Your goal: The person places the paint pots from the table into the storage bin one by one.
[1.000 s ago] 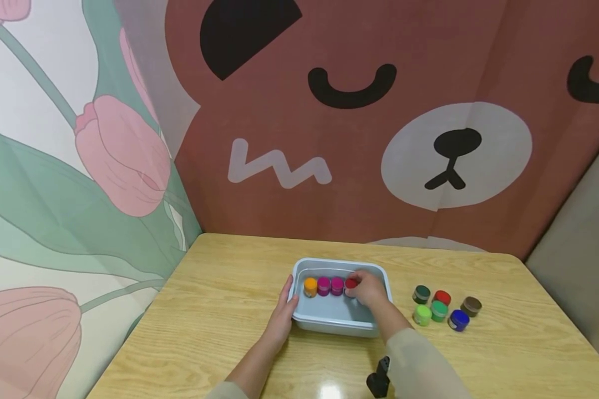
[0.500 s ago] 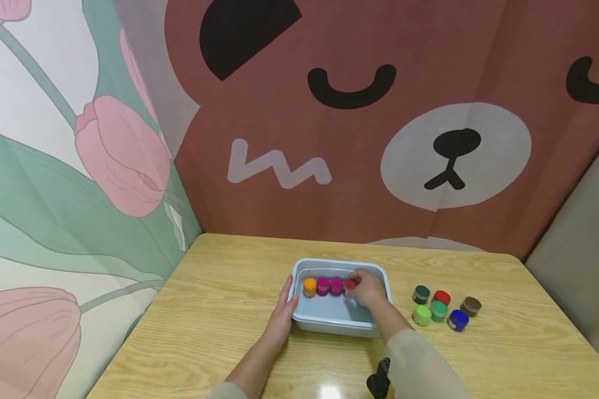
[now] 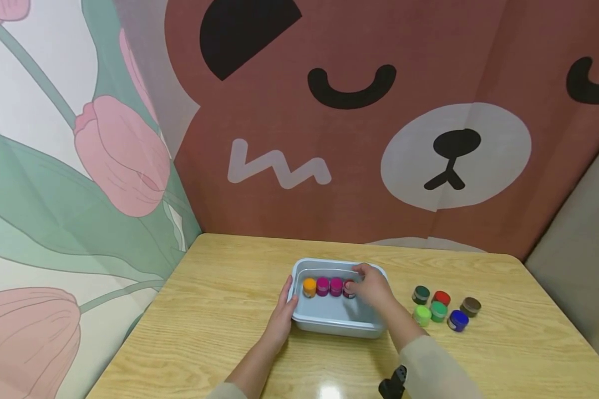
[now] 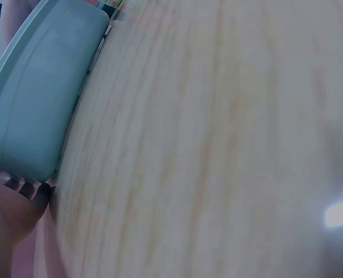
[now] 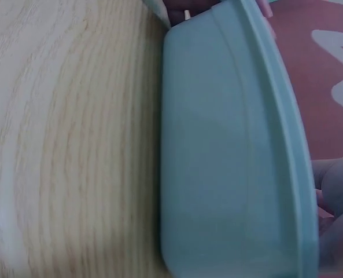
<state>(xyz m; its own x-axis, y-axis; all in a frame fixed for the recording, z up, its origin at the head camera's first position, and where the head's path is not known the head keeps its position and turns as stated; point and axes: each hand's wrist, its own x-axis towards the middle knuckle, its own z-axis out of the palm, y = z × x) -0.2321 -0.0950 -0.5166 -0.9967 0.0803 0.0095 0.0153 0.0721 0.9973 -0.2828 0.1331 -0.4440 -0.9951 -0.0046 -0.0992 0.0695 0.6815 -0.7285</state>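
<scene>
A light blue plastic bin (image 3: 339,327) stands on the table. Inside, along its back, sits a row of small paint jars: an orange jar (image 3: 309,287), two magenta jars (image 3: 323,286) and a red jar (image 3: 348,291) at the right end. My left hand (image 3: 279,316) grips the bin's left end, its fingers against the outer wall; in the left wrist view the fingertips (image 4: 42,197) show below the rim. Over the bin's right half is my right hand (image 3: 373,287), thumb and forefinger spread apart beside the red jar, which partly hides behind the thumb.
Right of the bin several more jars are grouped on the wooden table (image 3: 219,332): dark green, red, green (image 3: 438,311), lime, brown and blue (image 3: 458,320). A black device (image 3: 394,382) sits by the right sleeve. A bear-printed curtain (image 3: 279,210) hangs behind the table.
My right hand has let go of the red jar and drawn up and to the right, its fingers parting. The red jar stays in the row. My left hand has not moved.
</scene>
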